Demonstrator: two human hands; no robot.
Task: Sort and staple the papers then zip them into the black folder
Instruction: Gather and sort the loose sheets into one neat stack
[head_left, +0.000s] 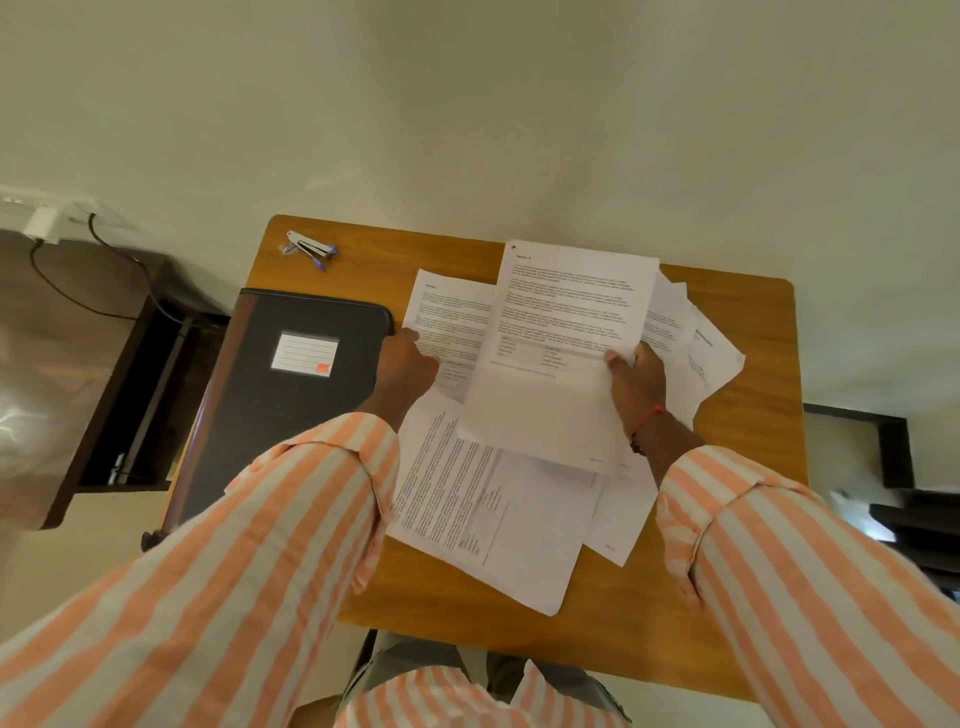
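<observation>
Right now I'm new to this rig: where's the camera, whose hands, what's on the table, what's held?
There is no robot here. One camera worn on a person's head looks down at their two bare hands, and the striped sleeves are that person's arms. The right hand pinches the top printed sheet. The left hand holds the edge of a second printed sheet. More loose papers lie spread on the wooden table. A closed black folder with a label lies at the left. A stapler sits untouched at the far left corner.
</observation>
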